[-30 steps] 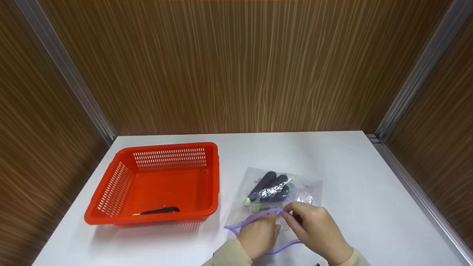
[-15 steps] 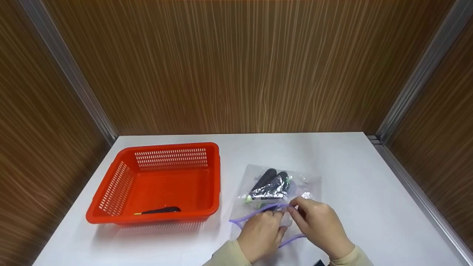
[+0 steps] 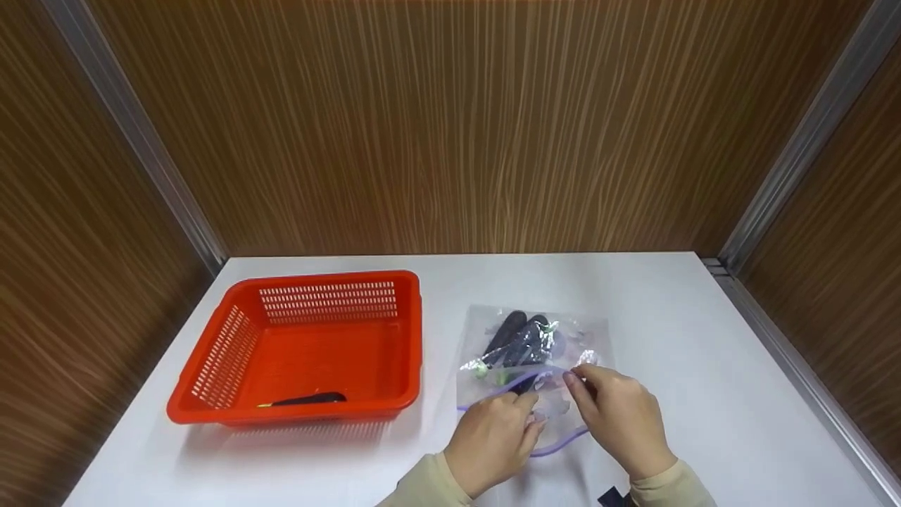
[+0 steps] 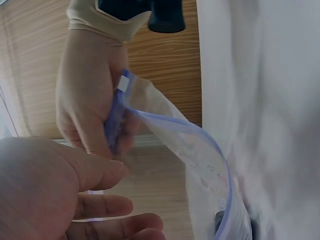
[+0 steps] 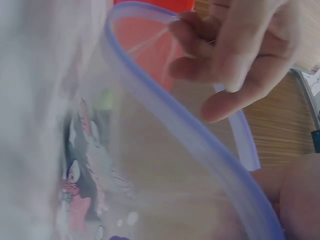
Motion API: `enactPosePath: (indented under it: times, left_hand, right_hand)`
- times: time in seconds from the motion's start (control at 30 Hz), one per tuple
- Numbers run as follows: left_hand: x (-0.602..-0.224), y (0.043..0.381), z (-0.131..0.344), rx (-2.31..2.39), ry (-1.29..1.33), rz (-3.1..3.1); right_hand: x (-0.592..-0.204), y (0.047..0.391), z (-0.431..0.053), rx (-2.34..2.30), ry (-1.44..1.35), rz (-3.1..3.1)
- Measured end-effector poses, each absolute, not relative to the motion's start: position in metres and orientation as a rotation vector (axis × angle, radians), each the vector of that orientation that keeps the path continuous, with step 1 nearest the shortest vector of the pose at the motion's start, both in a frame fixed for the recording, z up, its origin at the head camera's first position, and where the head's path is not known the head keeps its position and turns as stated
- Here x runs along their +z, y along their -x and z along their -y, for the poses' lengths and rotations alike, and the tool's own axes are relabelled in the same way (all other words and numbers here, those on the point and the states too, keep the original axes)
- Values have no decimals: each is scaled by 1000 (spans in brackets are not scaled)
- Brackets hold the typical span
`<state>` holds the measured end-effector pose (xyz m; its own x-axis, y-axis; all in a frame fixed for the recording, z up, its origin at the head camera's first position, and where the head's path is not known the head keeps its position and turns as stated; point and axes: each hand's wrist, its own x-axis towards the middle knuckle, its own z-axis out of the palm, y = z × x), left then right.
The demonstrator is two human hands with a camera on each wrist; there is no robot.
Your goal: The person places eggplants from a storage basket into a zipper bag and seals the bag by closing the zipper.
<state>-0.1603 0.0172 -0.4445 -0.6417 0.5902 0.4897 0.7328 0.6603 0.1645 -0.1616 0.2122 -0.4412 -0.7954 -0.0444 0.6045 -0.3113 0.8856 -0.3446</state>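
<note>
A clear zip bag with a purple zip edge lies on the white table in the head view. Several dark eggplants are inside it, their green ends toward me. My right hand pinches the zip edge at the right of the mouth; the left wrist view shows this hand with the zip's white slider. At the bag's mouth is my left hand, thumb and fingers apart with nothing between them. In the right wrist view, fingertips of that hand lie close to the purple rim; contact is unclear.
A red slotted basket stands to the left, with one dark eggplant inside near its front wall. Wood-grain panels rise behind and at both sides of the table.
My left hand, earlier reaching inside the bag, has drawn back to its mouth. My right hand has moved slightly away and rightward with the zip edge. The bag sits slightly farther off.
</note>
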Motion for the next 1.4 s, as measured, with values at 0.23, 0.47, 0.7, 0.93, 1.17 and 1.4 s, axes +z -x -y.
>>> enactPosePath:
  times: [0.23,0.47,0.7,0.93,1.17,1.4]
  left_hand:
    - [-433,158,-10,-493,1022,2430]
    - [-420,157,1,-507,981,2409]
    - [-409,158,13,-562,923,2376]
    - [-401,161,27,-600,851,2387]
    - [-398,164,38,-564,781,2400]
    - [-396,167,55,-482,737,2419]
  right_hand:
    - [-447,167,-218,587,-187,2411]
    - [-450,170,-221,598,-121,2478]
    - [-448,170,-222,612,-103,2512]
    - [-449,169,-222,622,-82,2528]
    - [-451,168,-219,645,-102,2538]
    - [-449,169,-224,635,-113,2539]
